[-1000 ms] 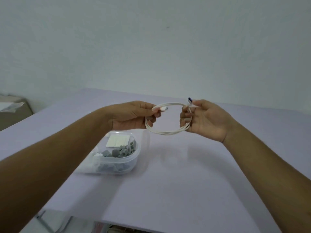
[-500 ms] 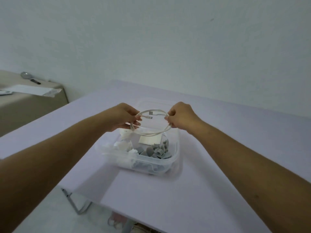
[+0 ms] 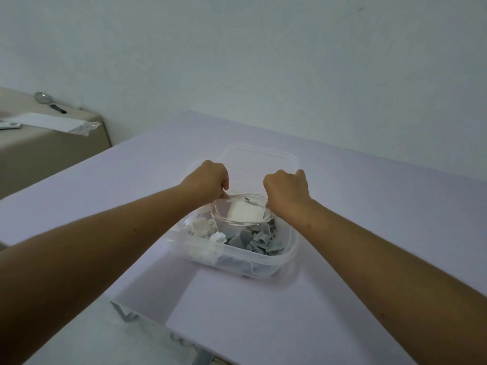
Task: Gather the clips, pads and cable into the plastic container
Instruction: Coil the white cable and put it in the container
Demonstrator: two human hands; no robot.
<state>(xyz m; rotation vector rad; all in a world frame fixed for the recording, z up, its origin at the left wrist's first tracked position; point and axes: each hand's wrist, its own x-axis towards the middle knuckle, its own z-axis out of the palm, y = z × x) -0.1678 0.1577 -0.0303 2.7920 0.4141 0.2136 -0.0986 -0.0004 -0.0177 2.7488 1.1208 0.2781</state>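
Head view: cable (image 3: 238, 219), clips (image 3: 259, 237) inside container (image 3: 288, 252).

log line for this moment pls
step: cable placement | left hand: holds cable | right hand: holds cable | cable: coiled, inside container | clips: inside

Your left hand (image 3: 208, 181) and right hand (image 3: 286, 190): both curled, knuckles up, fingers pinched closed on coiled cable (image 3: 238, 219); forearms extended forward, converging.

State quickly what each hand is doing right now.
Left hand: closed, holding the white cable.
Right hand: closed, holding the cable's other side.
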